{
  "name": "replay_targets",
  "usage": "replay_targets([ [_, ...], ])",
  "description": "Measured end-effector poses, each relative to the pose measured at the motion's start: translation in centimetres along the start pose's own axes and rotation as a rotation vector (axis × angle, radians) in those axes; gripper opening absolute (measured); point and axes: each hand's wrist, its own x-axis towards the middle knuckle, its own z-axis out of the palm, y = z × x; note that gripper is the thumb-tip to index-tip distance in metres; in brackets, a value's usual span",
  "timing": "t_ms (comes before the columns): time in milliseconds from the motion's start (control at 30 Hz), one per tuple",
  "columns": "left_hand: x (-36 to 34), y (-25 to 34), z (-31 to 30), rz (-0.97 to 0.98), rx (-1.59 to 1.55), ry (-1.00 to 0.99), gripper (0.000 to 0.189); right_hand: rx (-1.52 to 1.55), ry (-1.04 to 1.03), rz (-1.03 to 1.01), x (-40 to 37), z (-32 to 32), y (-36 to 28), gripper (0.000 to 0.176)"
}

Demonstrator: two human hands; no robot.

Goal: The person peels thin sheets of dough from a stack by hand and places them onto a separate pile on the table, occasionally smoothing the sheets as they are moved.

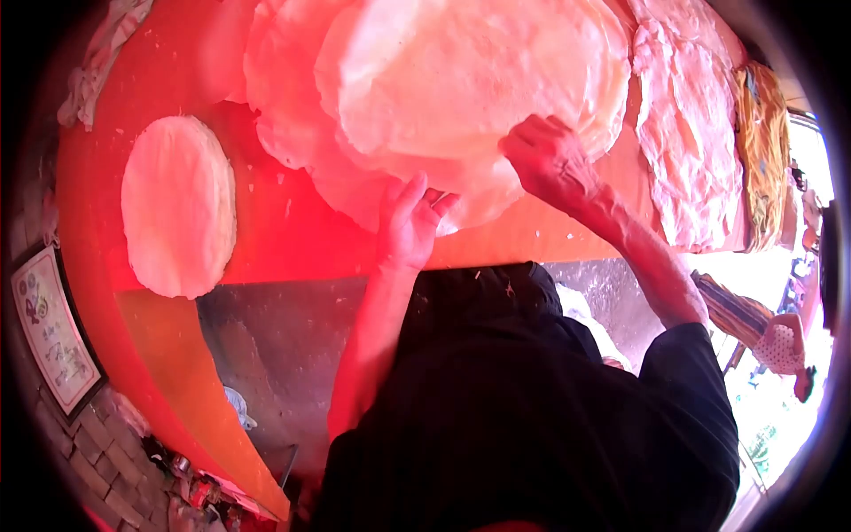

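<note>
Large, thin, pale round sheets (479,80) lie overlapping on the orange-red table (301,239). My left hand (412,217) is at the near edge of the lower sheets, its thumb raised and apart from its bent fingers, with nothing plainly held. To its right, my right hand (551,155) is over the near edge of the top sheet. Its fingers are curled closed, and what they grip is hidden beneath them. A smaller stack of oval pale sheets (177,207) sits at the table's left side.
Crumpled pale cloth-like sheets (687,124) lie on the right, beside a yellow-brown cloth (764,151). Another pale cloth (105,58) hangs over the far left edge. A framed panel (55,330) stands at the lower left. Part of a person (780,344) shows at the right.
</note>
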Motion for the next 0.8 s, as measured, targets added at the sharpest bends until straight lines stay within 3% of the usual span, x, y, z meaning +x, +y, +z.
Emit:
replay_targets([
  [100, 0.0, 0.3, 1.0, 0.016, 0.070, -0.093, 0.033, 0.072, -0.011, 0.022, -0.8, 0.0, -1.3, 0.018],
  [167, 0.6, 0.1, 0.3, 0.015, 0.080, -0.108, 0.033, 0.103, 0.039, -0.007, -1.6, 1.4, -2.0, 0.026],
  [200, 0.7, 0.1, 0.0, 0.015, 0.083, -0.110, 0.033, 0.147, -0.015, 0.002, -1.8, 0.7, -1.6, 0.042],
  [300, 1.1, 0.7, 0.6, 0.031, 0.024, -0.107, 0.031, 0.087, -0.027, 0.024, -1.3, -1.2, -1.9, 0.048],
  [400, 2.4, 0.6, 0.5, 0.013, -0.083, -0.241, 0.035, -0.026, -0.159, 0.049, 0.0, 0.1, 2.9, 0.033],
  [433, 2.1, 1.0, 1.1, 0.026, -0.007, -0.203, 0.038, -0.083, -0.223, 0.069, 0.4, 0.6, 4.2, 0.028],
  [500, 1.4, 1.9, 2.9, 0.046, 0.143, -0.123, 0.043, 0.197, -0.165, 0.454, 5.3, -5.8, 4.5, 0.012],
  [600, 1.0, 1.7, 2.2, -0.014, 0.356, 0.057, 0.045, -0.378, 0.412, 0.146, 9.3, -15.0, 5.2, 0.010],
  [667, -0.1, 2.1, 1.7, -0.042, 0.450, 0.127, 0.045, -0.453, 0.580, 0.091, 10.2, -16.1, 1.9, 0.012],
  [733, -0.9, 2.5, 1.5, -0.047, 0.499, 0.134, 0.044, -0.407, 0.458, 0.011, 8.9, -13.8, 1.1, 0.008],
  [800, -0.6, 2.1, 1.6, -0.016, 0.489, 0.125, 0.044, -0.232, 0.133, 0.002, 6.8, -8.8, 2.7, 0.008],
])
